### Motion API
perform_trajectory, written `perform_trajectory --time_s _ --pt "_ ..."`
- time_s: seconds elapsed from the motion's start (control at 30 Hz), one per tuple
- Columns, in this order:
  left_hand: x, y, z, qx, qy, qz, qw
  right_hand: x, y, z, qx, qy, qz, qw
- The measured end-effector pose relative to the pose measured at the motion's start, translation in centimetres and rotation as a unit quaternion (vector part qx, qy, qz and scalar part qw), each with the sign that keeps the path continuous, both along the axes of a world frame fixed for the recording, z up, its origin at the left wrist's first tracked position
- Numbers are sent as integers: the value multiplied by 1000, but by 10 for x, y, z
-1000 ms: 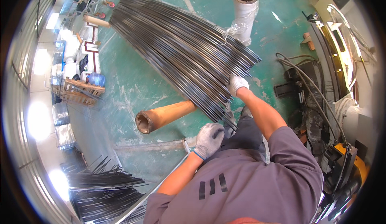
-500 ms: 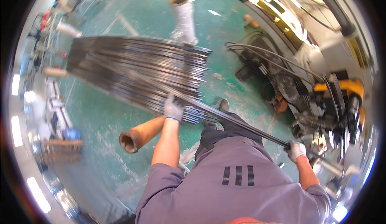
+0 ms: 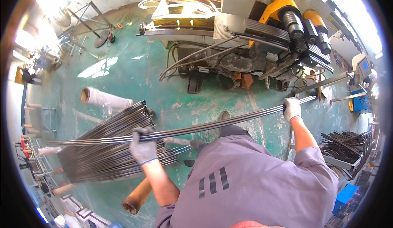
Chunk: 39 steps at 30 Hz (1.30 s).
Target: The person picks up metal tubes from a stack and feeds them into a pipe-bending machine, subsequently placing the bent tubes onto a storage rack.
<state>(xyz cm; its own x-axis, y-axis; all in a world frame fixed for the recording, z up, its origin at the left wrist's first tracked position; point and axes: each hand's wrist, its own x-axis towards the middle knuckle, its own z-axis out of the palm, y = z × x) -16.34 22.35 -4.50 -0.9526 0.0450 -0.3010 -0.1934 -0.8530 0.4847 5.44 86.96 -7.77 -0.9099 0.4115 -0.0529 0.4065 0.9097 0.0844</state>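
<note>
Your left grip (image 3: 143,147), in a pale glove, is closed around a small bundle of long, thin metal rods (image 3: 217,124), and your right grip (image 3: 292,110) is wrapped round the same bundle near its right end. The rods run across in front of you, over your dark trousers (image 3: 235,130), rising toward your right; their left stretch passes above the big pile of rods (image 3: 110,154) on the green floor (image 3: 208,101).

A second ago both your hands were down at the near end of that pile. Half a second ago you already had the bundle up, but it sloped down to your right. Your view has swung round since: the machine with yellow parts (image 3: 245,50) now fills the top, and the pile has gone over to your left, with the wrapped roll (image 3: 106,99) beside it.

The left tip of the bundle thins out and blurs against the pile, so you can't see exactly where it ends. The rods overlap too closely to count. Your fingers partly cover them at both holds. Your left forearm (image 3: 159,183) hides part of the brown cardboard tube (image 3: 137,197).
</note>
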Motion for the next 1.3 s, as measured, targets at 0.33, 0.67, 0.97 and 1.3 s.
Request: perform_trajectory --time_s 0.33,0.67,0.97,1.3 --pt "-98 222 88 -71 68 -82 992 -85 19 -2 -799 489 -332 108" --pt "-210 255 112 -33 119 -197 973 -98 92 35 -675 637 -330 172" --pt "-319 296 59 -116 7 -168 979 -218 99 99 -514 704 -394 292" --pt "-337 401 42 -79 -106 -246 960 -253 87 115 -507 581 -432 468"
